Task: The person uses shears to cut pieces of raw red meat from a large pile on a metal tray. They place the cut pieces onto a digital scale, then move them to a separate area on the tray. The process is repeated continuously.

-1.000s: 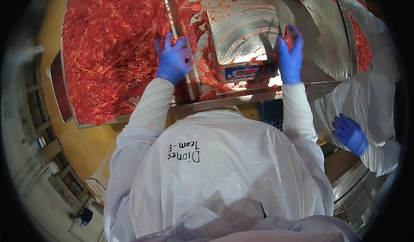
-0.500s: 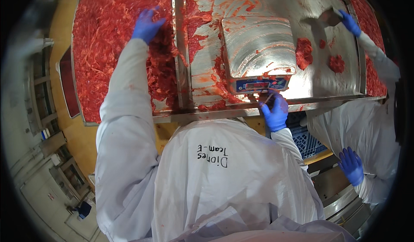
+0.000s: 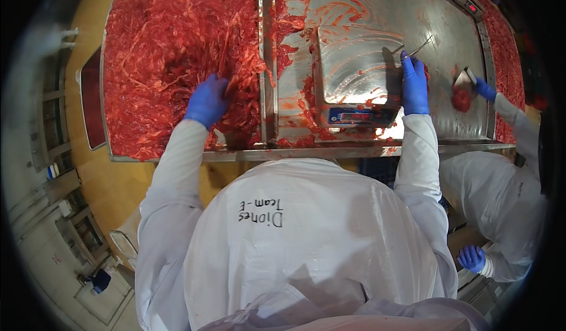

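Observation:
My left hand (image 3: 207, 101), in a blue glove, is down in the shredded raw red meat (image 3: 159, 42) on the left side of the metal table. Its fingers are curled and bunched in the meat, the tips hidden. My right hand (image 3: 415, 86), also gloved in blue, is over the right edge of the scale's steel platform (image 3: 354, 60). It grips a thin metal tool (image 3: 422, 45), seen nearly edge-on, pointing away from me. A lump of meat (image 3: 427, 78) shows partly behind that hand. The scale's display (image 3: 356, 117) faces me.
A raised metal divider (image 3: 268, 66) separates the meat from the smeared steel tabletop (image 3: 454, 110). At right, a co-worker's gloved hand (image 3: 486, 90) holds a flat metal scraper (image 3: 465, 77) by a meat lump (image 3: 461, 100). Their other hand (image 3: 471, 258) hangs lower. More meat (image 3: 502, 48) lies beyond the right-hand rim.
My left hand has come nearer to me within the meat. My right hand has moved from the scale's front to its right side with the thin tool. The co-worker's scraper has come nearer.

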